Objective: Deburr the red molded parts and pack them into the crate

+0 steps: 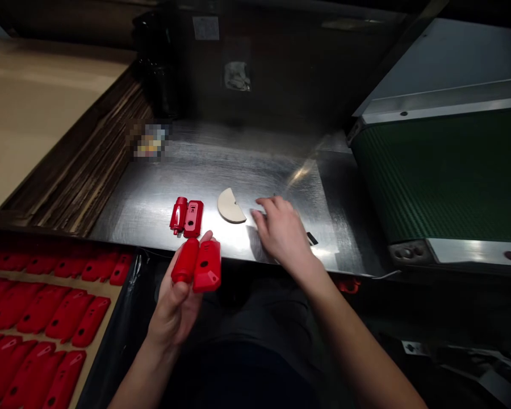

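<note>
holding red parts in the left grip

Plain cream half-disc, brushed silver-grey tabletop under the half-disc, glossy red casing with black spot left of it, black-spotted red casing on its near side, red casings in rows well left of it, ribbed dark-green belt far right of it
</note>
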A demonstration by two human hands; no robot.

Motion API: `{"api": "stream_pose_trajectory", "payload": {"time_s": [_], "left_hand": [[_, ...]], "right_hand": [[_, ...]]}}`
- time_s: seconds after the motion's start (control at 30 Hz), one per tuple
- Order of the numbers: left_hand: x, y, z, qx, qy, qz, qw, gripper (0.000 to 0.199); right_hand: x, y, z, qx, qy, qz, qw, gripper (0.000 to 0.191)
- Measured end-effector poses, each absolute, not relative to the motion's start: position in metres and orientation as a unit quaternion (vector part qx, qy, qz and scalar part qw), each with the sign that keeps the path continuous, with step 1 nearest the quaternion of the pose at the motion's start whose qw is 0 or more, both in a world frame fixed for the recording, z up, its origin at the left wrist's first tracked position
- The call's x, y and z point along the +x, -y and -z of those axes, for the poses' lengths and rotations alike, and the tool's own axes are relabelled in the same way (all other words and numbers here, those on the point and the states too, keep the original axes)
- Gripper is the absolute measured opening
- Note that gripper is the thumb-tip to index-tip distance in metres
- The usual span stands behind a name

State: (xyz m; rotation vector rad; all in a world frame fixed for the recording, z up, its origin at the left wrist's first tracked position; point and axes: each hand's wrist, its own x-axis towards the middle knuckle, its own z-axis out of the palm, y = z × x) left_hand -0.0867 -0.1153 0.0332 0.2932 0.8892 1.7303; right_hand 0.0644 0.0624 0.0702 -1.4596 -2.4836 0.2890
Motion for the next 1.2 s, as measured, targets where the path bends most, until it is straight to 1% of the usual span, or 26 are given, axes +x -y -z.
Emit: {"api": "stream_pose_trajectory", "payload": {"time_s": [0.13, 0.17, 0.23, 0.33, 0.47, 0.53, 0.63, 0.77, 0.87, 0.97, 1.1, 1.2], "left_hand": [[-0.088, 0.115, -0.032, 0.079, -0.392, -0.762, 0.509, 0.055], [-0.088, 0.116, -0.031, 0.081, -0.396, -0.766, 0.500, 0.051], [-0.090, 0.119, -0.028, 0.085, -0.405, -0.767, 0.490, 0.047], [-0.093, 0.125, -0.025, 0.082, -0.424, -0.768, 0.472, 0.052], [-0.094, 0.124, -0.020, 0.101, -0.455, -0.779, 0.420, 0.070], [-0.093, 0.121, -0.020, 0.115, -0.469, -0.777, 0.404, 0.077], [-0.090, 0.117, -0.020, 0.139, -0.488, -0.769, 0.389, 0.085], [-0.089, 0.117, -0.020, 0.166, -0.513, -0.758, 0.367, 0.084], [-0.092, 0.119, -0.016, 0.161, -0.523, -0.754, 0.363, 0.087], [-0.094, 0.120, -0.011, 0.149, -0.526, -0.757, 0.357, 0.085], [-0.094, 0.120, -0.008, 0.153, -0.531, -0.752, 0.360, 0.086], [-0.094, 0.120, -0.008, 0.163, -0.535, -0.747, 0.359, 0.086]], "right_hand": [[0.013, -0.063, -0.070, -0.521, 0.841, -0.134, 0.058, 0.052], [0.005, -0.066, -0.068, -0.530, 0.833, -0.149, 0.053, 0.053], [0.001, -0.071, -0.065, -0.533, 0.824, -0.185, 0.061, 0.050], [0.015, -0.061, -0.070, -0.510, 0.825, -0.231, 0.080, 0.033], [0.043, -0.009, -0.095, -0.472, 0.794, -0.365, 0.116, 0.031], [0.050, 0.019, -0.108, -0.439, 0.794, -0.407, 0.104, 0.025], [0.048, 0.045, -0.113, -0.413, 0.830, -0.367, 0.073, 0.018], [0.039, 0.052, -0.106, -0.417, 0.856, -0.297, 0.074, 0.021], [0.038, 0.055, -0.099, -0.410, 0.860, -0.295, 0.073, 0.021], [0.038, 0.058, -0.094, -0.442, 0.849, -0.279, 0.082, 0.021], [0.039, 0.058, -0.091, -0.417, 0.847, -0.323, 0.067, 0.022], [0.040, 0.056, -0.092, -0.436, 0.845, -0.301, 0.073, 0.021]]}}
